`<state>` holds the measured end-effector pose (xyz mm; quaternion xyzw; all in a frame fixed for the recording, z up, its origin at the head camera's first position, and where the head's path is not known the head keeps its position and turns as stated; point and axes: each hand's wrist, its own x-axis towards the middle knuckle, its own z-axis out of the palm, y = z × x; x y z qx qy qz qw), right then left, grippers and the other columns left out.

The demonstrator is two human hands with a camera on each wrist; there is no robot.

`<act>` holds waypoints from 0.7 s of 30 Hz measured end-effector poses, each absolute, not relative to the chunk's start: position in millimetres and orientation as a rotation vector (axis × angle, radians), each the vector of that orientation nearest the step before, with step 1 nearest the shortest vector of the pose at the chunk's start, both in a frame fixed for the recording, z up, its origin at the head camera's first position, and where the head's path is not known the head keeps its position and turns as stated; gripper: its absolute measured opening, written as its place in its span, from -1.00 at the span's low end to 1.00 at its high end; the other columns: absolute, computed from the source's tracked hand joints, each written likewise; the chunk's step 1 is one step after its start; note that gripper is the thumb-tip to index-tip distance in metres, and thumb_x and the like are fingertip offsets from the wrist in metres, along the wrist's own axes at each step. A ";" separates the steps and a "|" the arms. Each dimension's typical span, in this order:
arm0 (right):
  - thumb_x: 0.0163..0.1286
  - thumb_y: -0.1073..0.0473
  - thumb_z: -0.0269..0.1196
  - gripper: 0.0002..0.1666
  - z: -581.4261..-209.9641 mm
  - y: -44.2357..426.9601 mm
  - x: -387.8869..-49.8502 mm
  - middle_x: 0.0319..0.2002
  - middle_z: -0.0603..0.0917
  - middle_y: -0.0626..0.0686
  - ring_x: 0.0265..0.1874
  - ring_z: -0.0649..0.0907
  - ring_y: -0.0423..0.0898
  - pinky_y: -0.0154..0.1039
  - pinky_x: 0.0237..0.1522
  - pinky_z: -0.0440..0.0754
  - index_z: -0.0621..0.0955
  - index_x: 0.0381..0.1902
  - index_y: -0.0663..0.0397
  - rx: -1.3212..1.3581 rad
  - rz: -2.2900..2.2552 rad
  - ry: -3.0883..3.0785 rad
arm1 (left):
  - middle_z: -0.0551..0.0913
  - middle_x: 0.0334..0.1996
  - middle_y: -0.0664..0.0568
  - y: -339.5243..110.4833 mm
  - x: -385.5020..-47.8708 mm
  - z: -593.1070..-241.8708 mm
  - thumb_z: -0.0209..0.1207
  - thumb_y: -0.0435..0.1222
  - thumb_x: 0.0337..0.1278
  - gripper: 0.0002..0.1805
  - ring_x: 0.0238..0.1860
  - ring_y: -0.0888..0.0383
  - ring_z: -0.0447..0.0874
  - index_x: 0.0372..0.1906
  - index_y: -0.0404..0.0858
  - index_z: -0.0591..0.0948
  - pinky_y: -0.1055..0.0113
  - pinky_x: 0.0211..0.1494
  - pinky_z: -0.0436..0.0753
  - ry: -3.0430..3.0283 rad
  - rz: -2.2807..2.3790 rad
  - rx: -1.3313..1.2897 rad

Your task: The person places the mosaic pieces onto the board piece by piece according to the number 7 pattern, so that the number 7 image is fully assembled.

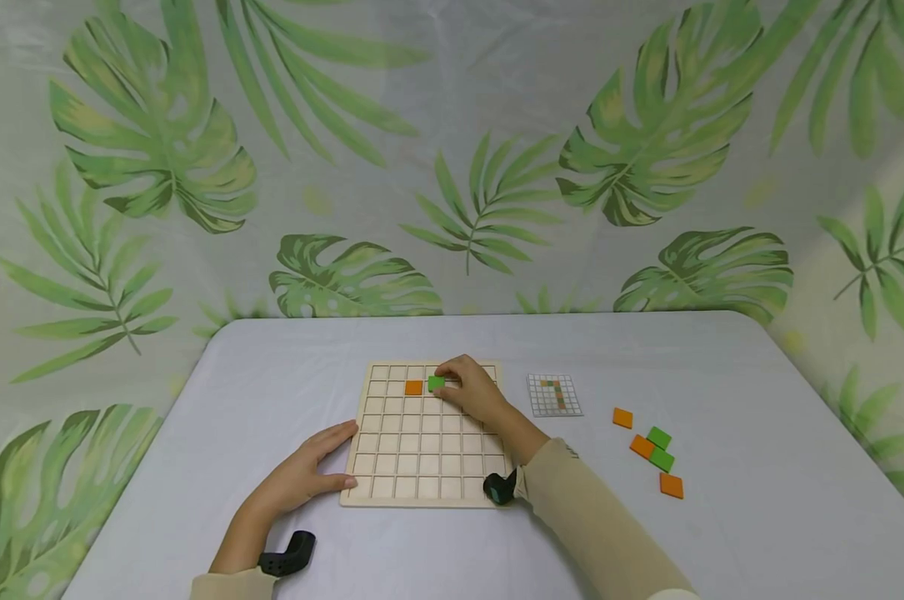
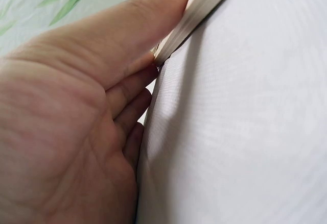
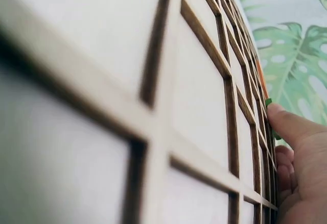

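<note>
In the head view, a light wooden grid board [image 1: 387, 492] lies on the table. An orange square tile [image 1: 414, 387] sits in one of its upper cells. To the right of it, my right hand [image 1: 476, 392] pinches a green square tile [image 1: 437, 383] between thumb and fingers at the board's upper part. The right wrist view shows that green tile [image 3: 269, 102] under the thumb, close to the grid. My left hand [image 1: 302, 471] rests along the board's left side, its thumb and fingertips spread apart and touching the edge. In the left wrist view the thumb lies on the board's rim [image 2: 189, 25].
Right of the board lies a small card [image 1: 555, 395] printed with a coloured grid pattern. Farther right are loose tiles, among them an orange tile [image 1: 622, 417] and a green tile [image 1: 659, 437]. A leaf-patterned curtain [image 1: 489, 183] hangs behind the white table [image 1: 437, 558].
</note>
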<state>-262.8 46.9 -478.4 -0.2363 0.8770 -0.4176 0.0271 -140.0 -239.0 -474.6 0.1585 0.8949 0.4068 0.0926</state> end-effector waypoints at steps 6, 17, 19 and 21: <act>0.12 0.06 0.31 -0.66 -475.2 43.9 -260.3 -0.05 0.42 0.00 -0.05 0.44 -0.09 -0.21 0.02 0.40 0.60 -0.12 -0.04 -0.716 -1.213 2.724 | 0.13 0.33 -0.07 -240.0 -139.9 -473.9 0.32 0.01 -0.22 -0.07 0.33 -0.13 -0.05 0.34 -0.17 0.21 -0.13 0.25 0.02 2.656 1.204 0.476; 0.16 0.02 0.28 -0.43 -467.4 52.7 -257.4 0.02 0.44 0.03 0.01 0.45 -0.08 -0.21 0.04 0.41 0.48 0.11 0.09 -0.751 -1.264 2.624 | 0.13 0.33 -0.06 -240.8 -139.1 -476.3 0.31 0.01 -0.21 -0.07 0.33 -0.12 -0.05 0.34 -0.16 0.21 -0.12 0.26 0.01 2.651 1.205 0.482; 0.17 0.02 0.27 -0.40 -462.5 57.0 -256.4 0.05 0.44 0.03 0.03 0.44 -0.08 -0.22 0.03 0.42 0.44 0.15 0.10 -0.744 -1.303 2.597 | 0.13 0.33 -0.06 -240.7 -139.6 -476.6 0.31 0.01 -0.22 -0.07 0.33 -0.12 -0.05 0.34 -0.16 0.21 -0.12 0.25 0.02 2.660 1.204 0.487; 0.18 0.03 0.26 -0.38 -456.2 62.5 -254.1 0.08 0.42 0.03 0.05 0.42 -0.06 -0.19 0.06 0.41 0.40 0.19 0.09 -0.727 -1.351 2.577 | 0.13 0.33 -0.05 -240.3 -140.2 -476.4 0.31 0.01 -0.21 -0.08 0.33 -0.11 -0.05 0.34 -0.15 0.21 -0.12 0.25 0.02 2.663 1.205 0.488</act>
